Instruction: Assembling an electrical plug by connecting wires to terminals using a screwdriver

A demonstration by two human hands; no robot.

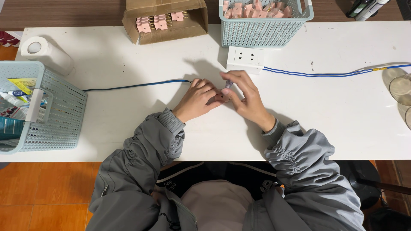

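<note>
My left hand (198, 99) and my right hand (244, 99) meet at the middle of the white table (128, 128), fingers closed around a small pinkish part (219, 96) that is mostly hidden between them. My right hand's fingers also pinch a small light tool or piece (229, 84) above it. A blue cable (137, 84) runs from the left up to my left hand. Both arms wear grey jacket sleeves.
A white socket block (245, 57) with a blue cable (325, 73) sits just beyond my hands. Behind it stand a pale blue basket (261, 32) and a cardboard box (169, 30), both holding pink parts. Another basket (55, 115) and a paper roll (45, 51) are at left.
</note>
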